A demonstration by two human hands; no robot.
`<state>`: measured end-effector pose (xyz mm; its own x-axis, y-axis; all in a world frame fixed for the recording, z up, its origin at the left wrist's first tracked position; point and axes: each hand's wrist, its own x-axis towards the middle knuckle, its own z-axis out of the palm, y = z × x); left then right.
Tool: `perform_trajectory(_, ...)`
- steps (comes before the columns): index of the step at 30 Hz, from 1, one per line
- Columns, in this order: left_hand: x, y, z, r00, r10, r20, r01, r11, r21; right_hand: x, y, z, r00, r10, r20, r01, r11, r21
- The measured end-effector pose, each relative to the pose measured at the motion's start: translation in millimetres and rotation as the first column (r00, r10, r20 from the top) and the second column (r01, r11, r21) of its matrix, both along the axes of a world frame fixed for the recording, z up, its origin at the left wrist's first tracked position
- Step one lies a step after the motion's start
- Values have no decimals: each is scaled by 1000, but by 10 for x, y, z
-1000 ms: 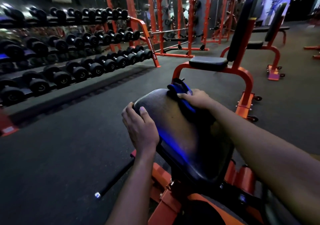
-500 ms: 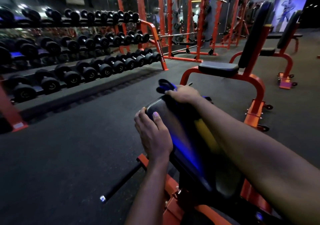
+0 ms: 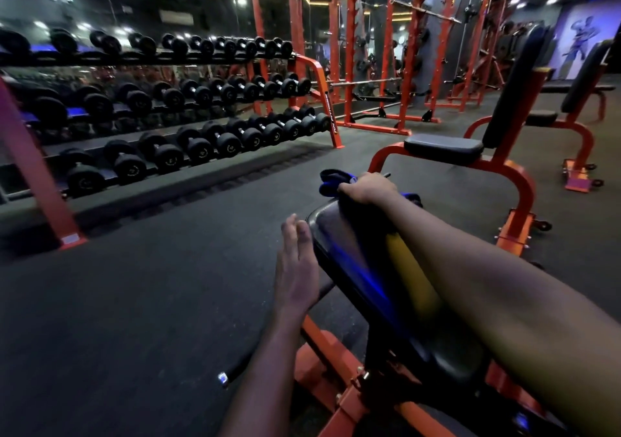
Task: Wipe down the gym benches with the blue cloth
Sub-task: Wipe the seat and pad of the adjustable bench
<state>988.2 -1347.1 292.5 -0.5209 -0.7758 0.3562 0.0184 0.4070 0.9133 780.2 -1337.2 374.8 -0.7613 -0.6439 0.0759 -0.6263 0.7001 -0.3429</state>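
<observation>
R hand [image 3: 368, 189] is clamped round the blue cloth [image 3: 331, 181], knuckles up, pressing it onto the top end of the near bench [image 3: 349, 255] pad. The cloth bunches out past the fingers, over the pad's far edge. L hand [image 3: 297, 265] is flat, fingers straight and together, holding nothing, just beside the pad's left edge; can't tell if it touches.

Count on my feed: 2 hands, 1 cloth, 3 benches. Second bench [image 3: 443, 149] stands just beyond the near one, back pad upright, orange frame. Third bench [image 3: 586, 77] is further off to the right. 1 dumbbell rack [image 3: 325, 100] runs along the left w/ 3 shelves, all loaded; the dumbbells are too many and too blurred to count. Orange lifting racks [image 3: 379, 67] at the back, at least 2.

Floor [image 3: 134, 295] is dark rubber matting. Room is dim, w/ ceiling spots and a yellow light strip; blue and yellow glare on the near pad.

Most of the cloth sits under the R hand. Near bench base is cut off at the bottom edge, third bench partly off the right edge. Wall picture [image 3: 578, 43] far right, too blurry to read.
</observation>
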Motion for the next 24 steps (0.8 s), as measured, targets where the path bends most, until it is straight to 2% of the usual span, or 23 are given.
perform_trajectory(5,104,-104,7,962,240,-133,-247,968,-40,423,-24,-65,960,220,-175,-215,975,51)
perform_trajectory(8,166,-168,10,933,321,-165,-331,943,-41,588,33,-101,920,309,-242,-321,947,-12)
perform_trajectory(13,345,-173,23,923,352,-155,-368,925,-90,620,-89,21,955,249,-159,-236,967,96)
perform_trajectory(16,422,-139,30,906,394,-157,-410,908,-86,733,-96,41,943,280,-180,-261,958,122)
perform_trajectory(19,435,-93,42,890,427,-157,-444,892,-88,937,29,-52,857,413,-307,-378,910,170)
perform_trajectory(22,426,-37,59,885,434,-166,-454,884,-110,1060,109,-224,676,582,-452,-511,812,282)
perform_trajectory(23,435,-17,56,885,436,-166,-457,882,-119,1059,138,-240,656,607,-449,-535,793,291)
perform_trajectory(24,453,-5,53,884,435,-168,-458,880,-129,1043,146,-223,676,605,-421,-542,795,271)
